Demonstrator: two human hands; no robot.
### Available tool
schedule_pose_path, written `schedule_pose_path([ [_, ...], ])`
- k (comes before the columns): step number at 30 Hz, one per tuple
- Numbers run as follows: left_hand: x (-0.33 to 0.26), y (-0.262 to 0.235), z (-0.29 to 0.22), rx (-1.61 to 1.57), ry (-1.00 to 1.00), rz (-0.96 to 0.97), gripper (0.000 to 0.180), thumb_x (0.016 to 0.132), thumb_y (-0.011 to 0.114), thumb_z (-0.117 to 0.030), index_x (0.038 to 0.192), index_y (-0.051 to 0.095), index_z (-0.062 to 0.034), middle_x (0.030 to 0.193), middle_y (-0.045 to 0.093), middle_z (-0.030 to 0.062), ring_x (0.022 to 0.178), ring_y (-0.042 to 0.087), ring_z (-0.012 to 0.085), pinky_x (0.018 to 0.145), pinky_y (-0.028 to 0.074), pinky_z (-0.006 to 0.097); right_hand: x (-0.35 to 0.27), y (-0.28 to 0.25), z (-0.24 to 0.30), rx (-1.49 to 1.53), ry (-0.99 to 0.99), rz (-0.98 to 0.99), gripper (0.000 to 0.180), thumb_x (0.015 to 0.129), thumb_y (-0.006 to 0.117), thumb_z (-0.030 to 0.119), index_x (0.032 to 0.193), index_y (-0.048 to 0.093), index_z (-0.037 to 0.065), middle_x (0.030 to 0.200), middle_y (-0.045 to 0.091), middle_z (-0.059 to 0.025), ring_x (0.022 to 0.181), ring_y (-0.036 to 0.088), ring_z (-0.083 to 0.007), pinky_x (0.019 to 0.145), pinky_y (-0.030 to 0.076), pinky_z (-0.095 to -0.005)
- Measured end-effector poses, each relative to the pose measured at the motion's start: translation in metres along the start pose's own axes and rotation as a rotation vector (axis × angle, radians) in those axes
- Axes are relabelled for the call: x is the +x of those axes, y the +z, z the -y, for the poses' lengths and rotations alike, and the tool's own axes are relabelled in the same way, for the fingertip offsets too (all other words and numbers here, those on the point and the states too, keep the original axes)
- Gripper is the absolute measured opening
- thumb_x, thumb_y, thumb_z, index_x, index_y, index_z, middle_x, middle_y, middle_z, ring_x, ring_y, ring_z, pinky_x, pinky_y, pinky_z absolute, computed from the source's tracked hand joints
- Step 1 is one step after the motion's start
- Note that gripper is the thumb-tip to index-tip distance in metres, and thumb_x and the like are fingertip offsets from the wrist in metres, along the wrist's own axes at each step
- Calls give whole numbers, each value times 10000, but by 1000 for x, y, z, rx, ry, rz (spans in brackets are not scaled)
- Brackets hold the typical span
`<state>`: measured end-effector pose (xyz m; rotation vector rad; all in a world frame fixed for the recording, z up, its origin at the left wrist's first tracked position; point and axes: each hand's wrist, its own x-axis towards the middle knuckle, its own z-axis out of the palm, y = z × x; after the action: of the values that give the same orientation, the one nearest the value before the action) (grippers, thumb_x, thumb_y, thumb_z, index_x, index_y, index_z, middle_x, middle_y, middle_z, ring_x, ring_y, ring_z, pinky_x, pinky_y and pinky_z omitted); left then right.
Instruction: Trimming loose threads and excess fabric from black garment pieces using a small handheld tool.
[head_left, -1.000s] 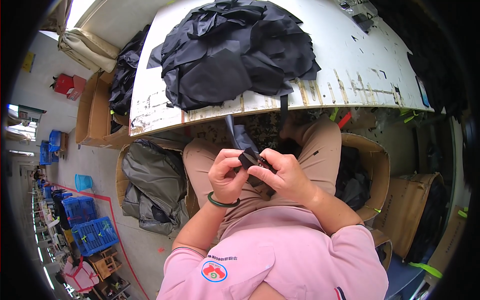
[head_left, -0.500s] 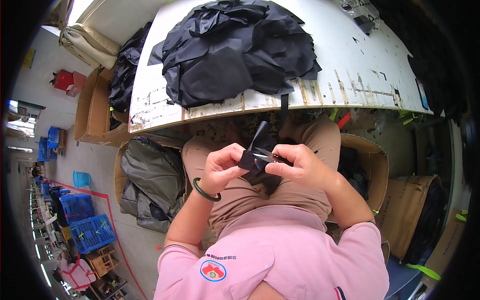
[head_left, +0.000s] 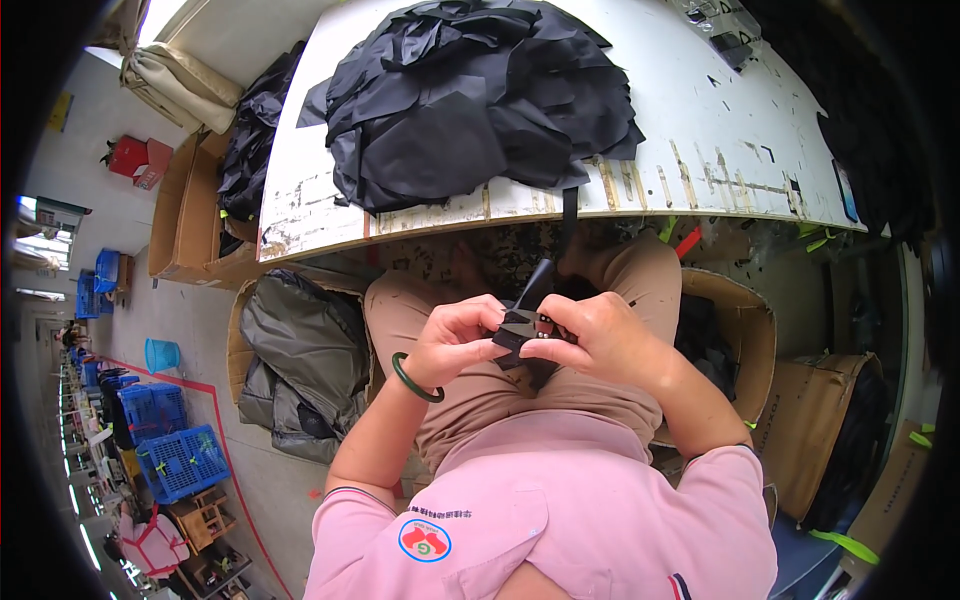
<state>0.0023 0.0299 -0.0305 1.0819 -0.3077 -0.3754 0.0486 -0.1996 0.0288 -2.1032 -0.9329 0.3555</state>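
Above my lap, my left hand [head_left: 452, 338] pinches a small black fabric piece [head_left: 511, 341] between thumb and fingers. A stiff black flap [head_left: 536, 283] of the same dark material sticks up beyond it. Closed around a pair of thread snips [head_left: 521, 328] is my right hand [head_left: 608, 337]. The metal blades point left and lie against the black material, close to my left fingertips. Part of the snips' grip is hidden by my right fingers. A large heap of black fabric pieces [head_left: 430, 145] lies on the white table [head_left: 720, 130] ahead.
The table's worn, tape-marked front edge runs just beyond my knees. Grey folded fabric [head_left: 310, 350] fills a carton by my left leg; another carton [head_left: 757, 345] with dark material stands by my right leg. Further left are a tall carton [head_left: 180, 215] and blue crates [head_left: 183, 465].
My right hand has shifted slightly left with the snips, whose blades now sit across the black material. The fabric piece has tilted and its flap swung slightly right.
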Motion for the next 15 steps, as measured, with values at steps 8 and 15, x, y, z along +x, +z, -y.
schedule_pose_path([
  [8,1,-1,-2,-13,-21,33,120,819,652,37,939,640,45,986,552,81,876,554,134,768,465,245,-3,5,-8,24,-31,-28,380,839,668,399,753,528,56,586,570,-118,528,577,-314,479,426,-390],
  [15,3,-2,-16,18,-95,62,89,790,666,34,876,652,49,947,583,109,843,572,167,775,465,276,-9,0,-12,80,26,22,378,847,666,378,739,521,46,577,545,-139,524,550,-328,481,397,-403],
])
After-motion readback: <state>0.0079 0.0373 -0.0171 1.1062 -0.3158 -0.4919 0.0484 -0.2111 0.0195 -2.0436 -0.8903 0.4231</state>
